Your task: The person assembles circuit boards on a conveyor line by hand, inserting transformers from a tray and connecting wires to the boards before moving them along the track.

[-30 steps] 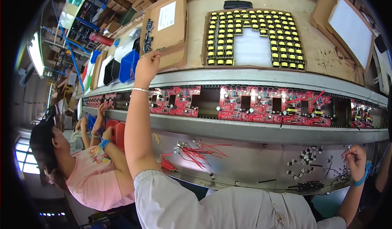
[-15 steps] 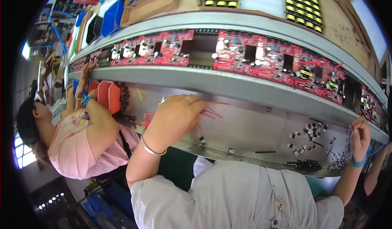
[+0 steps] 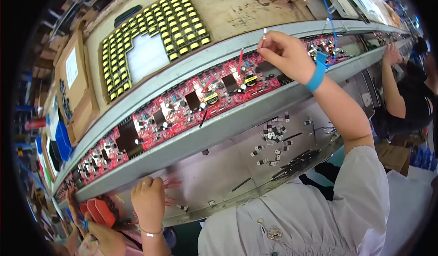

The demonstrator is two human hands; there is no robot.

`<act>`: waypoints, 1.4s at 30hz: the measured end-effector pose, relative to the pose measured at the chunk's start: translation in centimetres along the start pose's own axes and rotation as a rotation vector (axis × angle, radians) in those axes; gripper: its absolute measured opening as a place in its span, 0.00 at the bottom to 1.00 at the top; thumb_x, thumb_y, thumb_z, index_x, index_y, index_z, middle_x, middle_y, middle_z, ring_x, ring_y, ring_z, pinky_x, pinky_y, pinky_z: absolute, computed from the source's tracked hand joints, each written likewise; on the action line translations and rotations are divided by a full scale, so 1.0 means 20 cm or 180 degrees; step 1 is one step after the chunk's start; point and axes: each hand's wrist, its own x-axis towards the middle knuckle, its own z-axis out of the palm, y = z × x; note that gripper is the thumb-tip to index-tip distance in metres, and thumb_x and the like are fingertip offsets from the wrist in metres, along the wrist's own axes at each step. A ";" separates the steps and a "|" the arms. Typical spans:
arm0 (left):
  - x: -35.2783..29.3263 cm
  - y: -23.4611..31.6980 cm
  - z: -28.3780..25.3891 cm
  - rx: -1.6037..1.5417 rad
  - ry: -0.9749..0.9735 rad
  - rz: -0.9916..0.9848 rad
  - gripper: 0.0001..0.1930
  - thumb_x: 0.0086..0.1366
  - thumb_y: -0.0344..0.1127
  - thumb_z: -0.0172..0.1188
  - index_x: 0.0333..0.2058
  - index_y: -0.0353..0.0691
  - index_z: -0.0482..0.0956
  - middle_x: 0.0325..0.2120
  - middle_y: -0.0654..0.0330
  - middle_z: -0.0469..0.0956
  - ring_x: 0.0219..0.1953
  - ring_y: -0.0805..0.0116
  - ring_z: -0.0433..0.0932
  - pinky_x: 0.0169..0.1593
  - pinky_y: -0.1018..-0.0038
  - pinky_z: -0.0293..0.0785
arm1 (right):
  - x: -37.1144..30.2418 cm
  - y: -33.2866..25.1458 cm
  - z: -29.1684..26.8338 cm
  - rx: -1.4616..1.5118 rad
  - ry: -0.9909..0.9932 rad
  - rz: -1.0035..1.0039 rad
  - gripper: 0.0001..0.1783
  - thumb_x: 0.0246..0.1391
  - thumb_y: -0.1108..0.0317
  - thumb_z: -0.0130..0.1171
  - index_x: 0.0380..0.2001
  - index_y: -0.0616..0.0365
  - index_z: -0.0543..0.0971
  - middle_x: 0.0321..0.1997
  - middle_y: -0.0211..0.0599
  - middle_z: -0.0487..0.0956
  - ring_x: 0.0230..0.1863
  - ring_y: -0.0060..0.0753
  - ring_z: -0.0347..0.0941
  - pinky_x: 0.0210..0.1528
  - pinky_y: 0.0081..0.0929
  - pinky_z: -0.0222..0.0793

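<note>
My left hand (image 3: 148, 196) is closed over a bunch of thin red wires (image 3: 172, 183) that stick out past its fingers, low over the metal work tray. Raised above the far rail, my right hand (image 3: 288, 57) pinches a small slim piece with a whitish tip (image 3: 264, 31); its kind is too small to make out. Beneath and left of that hand runs a row of red circuit boards (image 3: 182, 114) in a metal track. A red wire (image 3: 241, 60) stands up from the board beside my right hand. Yellow-and-black coil parts (image 3: 211, 98) sit on that board.
Loose three-legged transistors (image 3: 273, 135) and thin black pieces (image 3: 296, 164) lie in the metal tray (image 3: 219, 169). Beyond the track stands a box of yellow-topped coils (image 3: 182, 23). Red bins (image 3: 100, 211) and a co-worker's arm (image 3: 102, 237) are at left; another person (image 3: 404, 91) works at right.
The view has swung to the right. My right hand has risen from the tray's near right side to above the track, now pinching a small piece. My left hand still holds red wires.
</note>
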 end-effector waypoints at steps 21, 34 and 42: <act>0.18 0.07 -0.29 -0.5451 -0.0452 0.0994 0.06 0.52 0.31 0.62 0.27 0.35 0.76 0.23 0.52 0.79 0.21 0.63 0.76 0.27 0.72 0.73 | 0.09 0.12 -0.04 -0.0288 0.0325 -0.0157 0.07 0.50 0.70 0.59 0.25 0.62 0.73 0.22 0.28 0.74 0.22 0.16 0.67 0.25 0.17 0.64; 1.22 0.26 -0.25 -0.4765 0.0743 -0.0244 0.13 0.57 0.24 0.59 0.41 0.35 0.70 0.30 0.58 0.79 0.34 0.74 0.77 0.42 0.79 0.73 | -0.31 -0.12 -0.29 -0.1236 -0.0007 -0.0649 0.05 0.46 0.71 0.59 0.24 0.60 0.74 0.20 0.38 0.73 0.21 0.38 0.71 0.24 0.30 0.64; 1.40 0.36 -0.15 -0.4365 0.0696 0.0645 0.05 0.59 0.24 0.57 0.35 0.33 0.73 0.30 0.61 0.77 0.34 0.75 0.77 0.38 0.82 0.74 | -0.69 -0.01 -0.42 -0.1333 -0.0378 0.0447 0.07 0.42 0.72 0.59 0.27 0.60 0.74 0.22 0.38 0.74 0.25 0.39 0.70 0.30 0.30 0.67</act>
